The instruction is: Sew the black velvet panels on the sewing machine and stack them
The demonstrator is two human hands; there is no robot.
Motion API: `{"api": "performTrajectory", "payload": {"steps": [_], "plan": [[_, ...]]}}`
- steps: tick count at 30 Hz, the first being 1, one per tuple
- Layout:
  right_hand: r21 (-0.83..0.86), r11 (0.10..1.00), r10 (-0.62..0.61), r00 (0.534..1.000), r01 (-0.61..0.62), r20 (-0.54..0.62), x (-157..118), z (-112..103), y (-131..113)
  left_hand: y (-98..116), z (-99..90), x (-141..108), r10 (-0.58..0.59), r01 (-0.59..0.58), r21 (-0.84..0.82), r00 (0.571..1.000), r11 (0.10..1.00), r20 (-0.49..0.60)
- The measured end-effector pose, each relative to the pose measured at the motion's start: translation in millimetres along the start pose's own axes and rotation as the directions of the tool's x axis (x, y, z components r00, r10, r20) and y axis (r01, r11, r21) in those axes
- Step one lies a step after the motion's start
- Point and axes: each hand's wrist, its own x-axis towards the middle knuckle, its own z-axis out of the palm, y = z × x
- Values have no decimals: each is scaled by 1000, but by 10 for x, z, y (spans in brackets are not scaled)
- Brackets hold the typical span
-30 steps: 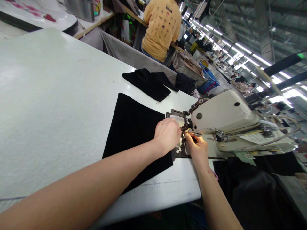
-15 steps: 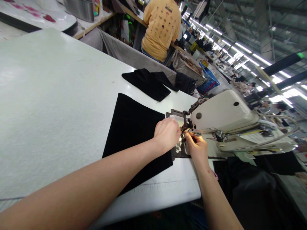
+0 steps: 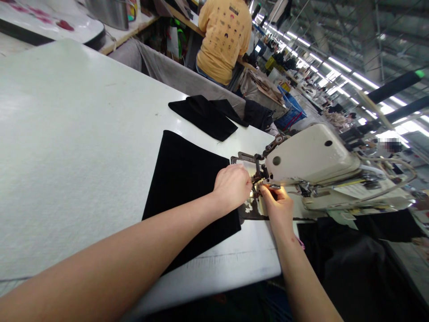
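A pale industrial sewing machine (image 3: 301, 154) stands at the right of the table, its needle area lit. My left hand (image 3: 233, 188) is closed beside the needle and presser foot, knuckles up, over the edge of a black fabric panel (image 3: 191, 165). Whatever its fingertips grip is hidden behind the hand. On the other side of the needle my right hand (image 3: 279, 206) is closed in a pinch, thumb and index finger together close to the needle. What lies in the pinch is too small to make out. The black panel lies flat, passing under my left forearm.
Folded black fabric pieces (image 3: 204, 117) lie near the table's far edge. More black cloth (image 3: 351, 264) hangs at the lower right. Beyond the table a person in a yellow shirt (image 3: 224, 40) has their back to me. A blue crate (image 3: 290, 109) stands past them.
My right hand has drawn slightly to the right, away from the needle. My left hand and the black panel keep their places, while the view has shifted a little.
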Motion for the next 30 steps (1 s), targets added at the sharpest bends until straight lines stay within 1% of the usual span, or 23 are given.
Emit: {"api": "performTrajectory", "payload": {"steps": [3,8,16,19,24,30], "plan": [[22,999,-48,999,48,23,-27,-22,-37,-7,19,-4,23,-23,24,1000,999,12],[43,992,-118,992,116,52,-55,-26,-90,-20,60,-10,43,-43,48,999,998,-9],[11,988,-153,985,152,75,-60,-13,-88,-35,74,-12,65,-64,33,998,997,-26],[-4,987,-162,983,163,92,-56,-16,-89,-28,62,-14,82,-81,43,997,996,-15],[-26,990,-136,988,138,78,-32,-23,-74,-1,8,-14,52,-52,59,999,997,4],[-49,998,-37,999,37,12,25,13,-16,0,20,-11,44,-43,42,999,998,-16]]}}
